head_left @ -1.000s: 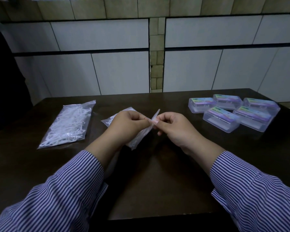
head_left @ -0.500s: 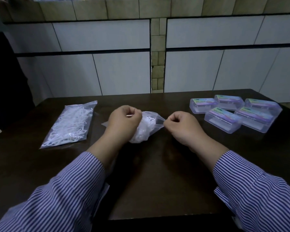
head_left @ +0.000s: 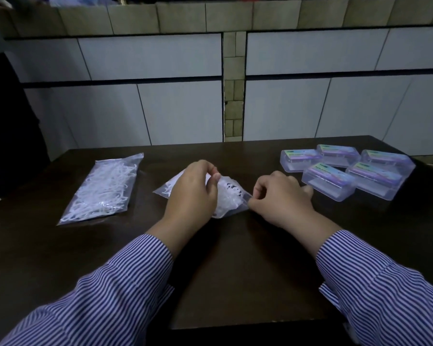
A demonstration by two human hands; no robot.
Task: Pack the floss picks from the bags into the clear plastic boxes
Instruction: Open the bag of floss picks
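Thin clear bag of floss picks [head_left: 229, 198] at table centre, limp, crinkly and light, its loose white picks likely to shift or spill once the mouth gapes; best held by the film edges at the mouth, not by the contents. The left hand [head_left: 193, 193] pinches the bag's upper edge with curled fingers, while the right hand [head_left: 281, 201] pinches its right corner, the two pulling apart. A second, full bag [head_left: 105, 189] lies well to the left; five closed clear plastic boxes [head_left: 348, 171] sit grouped to the right on the dark table [head_left: 235, 270].
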